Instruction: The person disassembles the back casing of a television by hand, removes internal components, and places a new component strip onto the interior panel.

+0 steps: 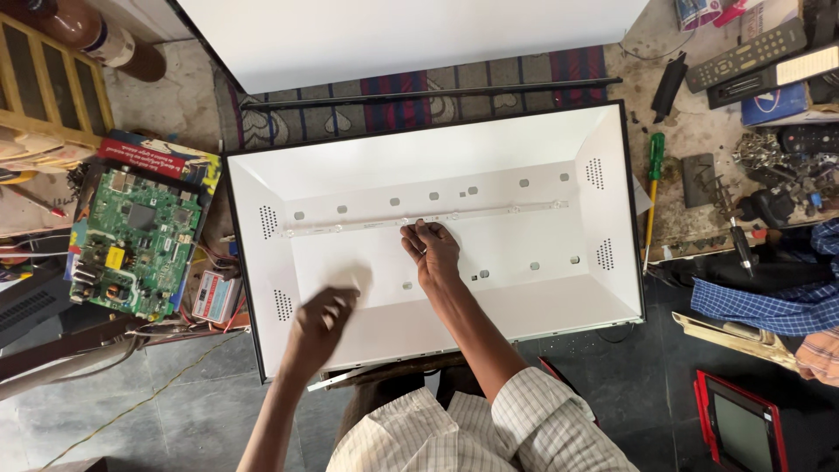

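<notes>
A wide, shallow white reflector tray of an opened flat-panel screen (524, 288) is being shown lying face up, black-rimmed, with its long side running left to right across the view; a thin pale light strip (489, 210) is being seen stretched along that same axis across the upper middle of the tray, from near the left wall to near the right wall.

The right hand (430, 253) is being held at the strip, roughly at its midpoint; the fingertips (414, 231) are being pinched together at the strip's lower edge, nearly closed, though whether the strip itself is being gripped or only touched cannot be told. The left hand (319, 319) is being held lower and to the left, above the tray's near left part, blurred; the fingers are being curled loosely, and whether anything is being held cannot be told.

The strip is thus lying directly under the right hand and up and to the right of the left hand, so the right hand is being placed far nearer; the strip's long axis is crossing the forearm's line almost squarely.

A green circuit board (135, 245) is being seen resting just left of the tray; a green-handled screwdriver (654, 188) is lying just beyond the right rim; grey remote controls (756, 57) are lying further right.
</notes>
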